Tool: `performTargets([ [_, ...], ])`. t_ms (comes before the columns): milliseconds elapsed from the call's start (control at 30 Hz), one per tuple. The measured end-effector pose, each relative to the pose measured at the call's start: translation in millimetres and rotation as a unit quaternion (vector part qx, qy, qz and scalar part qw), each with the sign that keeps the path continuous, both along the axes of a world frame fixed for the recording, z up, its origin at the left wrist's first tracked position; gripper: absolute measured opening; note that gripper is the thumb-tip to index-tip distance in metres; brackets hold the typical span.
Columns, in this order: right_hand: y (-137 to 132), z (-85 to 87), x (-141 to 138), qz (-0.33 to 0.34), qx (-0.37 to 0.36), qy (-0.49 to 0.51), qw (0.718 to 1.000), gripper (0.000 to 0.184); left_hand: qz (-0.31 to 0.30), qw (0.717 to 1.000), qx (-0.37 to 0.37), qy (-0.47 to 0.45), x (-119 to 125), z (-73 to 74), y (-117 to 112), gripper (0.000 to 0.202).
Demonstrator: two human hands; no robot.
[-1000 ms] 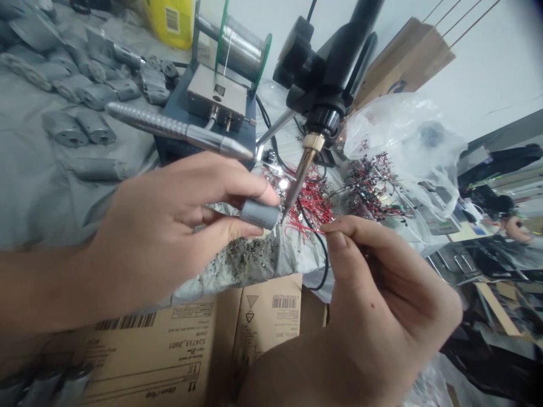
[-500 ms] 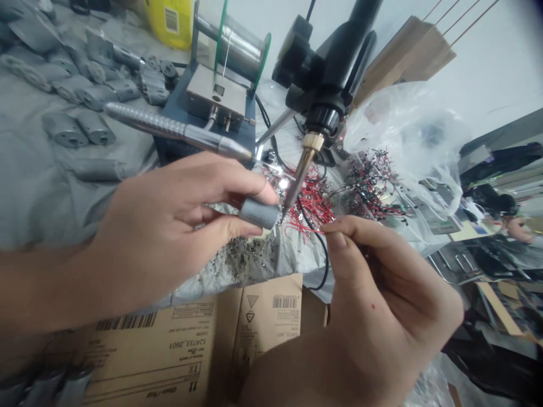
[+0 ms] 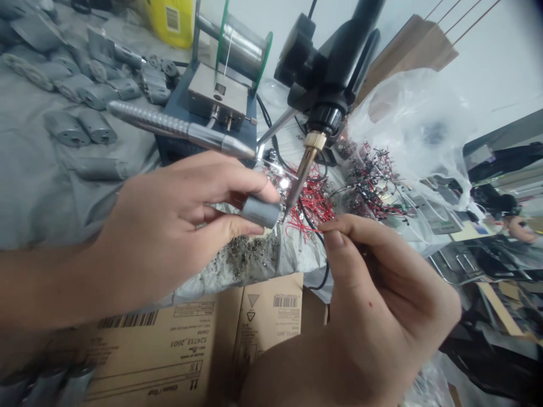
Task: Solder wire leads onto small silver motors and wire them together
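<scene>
Box [image 3: 178,339] fills the lower frame. Your left hand [image 3: 169,237], centre left, is closed on a motor [image 3: 261,211]. Your right hand [image 3: 373,305], lower right, pinches a wire [image 3: 307,229]. Iron [image 3: 316,135] hangs from upper centre, tip slanting down-left to mid-frame. Motor's long axis runs left-right, its right end just beside the tip; contact can't be told. Wire runs left from your right fingertips toward that end.

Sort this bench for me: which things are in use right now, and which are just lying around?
In use: left hand, small grey motor, right hand, red wire, soldering iron, solder feed tube.
Lying about: loose motors, yellow container, cardboard box, plastic bag.
</scene>
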State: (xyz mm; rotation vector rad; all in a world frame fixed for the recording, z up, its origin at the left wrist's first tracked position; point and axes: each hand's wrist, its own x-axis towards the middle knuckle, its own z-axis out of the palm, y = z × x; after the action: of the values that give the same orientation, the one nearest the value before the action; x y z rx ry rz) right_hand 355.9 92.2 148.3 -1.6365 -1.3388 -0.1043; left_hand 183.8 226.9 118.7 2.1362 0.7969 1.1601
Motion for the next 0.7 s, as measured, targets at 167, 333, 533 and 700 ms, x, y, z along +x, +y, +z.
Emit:
performTargets([
  [167, 8.0, -7.7, -9.5, -0.033, 0.06, 0.008, 0.998, 0.016, -0.018, 0.999, -0.026, -0.009, -0.5, -0.6, 0.4, 0.016],
  [333, 4.1, -5.1, -6.8, -0.029, 0.044, 0.008, 0.999, 0.017, -0.006, 1.0, -0.015, 0.011, 0.2, 3.6, -3.5, 0.019],
  [533, 1.2, 1.0, -2.2, -0.013, 0.011, 0.001, 1.0, 0.015, 0.002, 1.0, -0.008, 0.014, 0.6, 7.5, -7.0, 0.017],
  [700, 5.8, -5.8, -9.1, -0.038, 0.057, 0.003, 0.998, 0.018, 0.011, 1.0, -0.005, 0.024, 0.1, 5.6, -7.0, 0.015],
])
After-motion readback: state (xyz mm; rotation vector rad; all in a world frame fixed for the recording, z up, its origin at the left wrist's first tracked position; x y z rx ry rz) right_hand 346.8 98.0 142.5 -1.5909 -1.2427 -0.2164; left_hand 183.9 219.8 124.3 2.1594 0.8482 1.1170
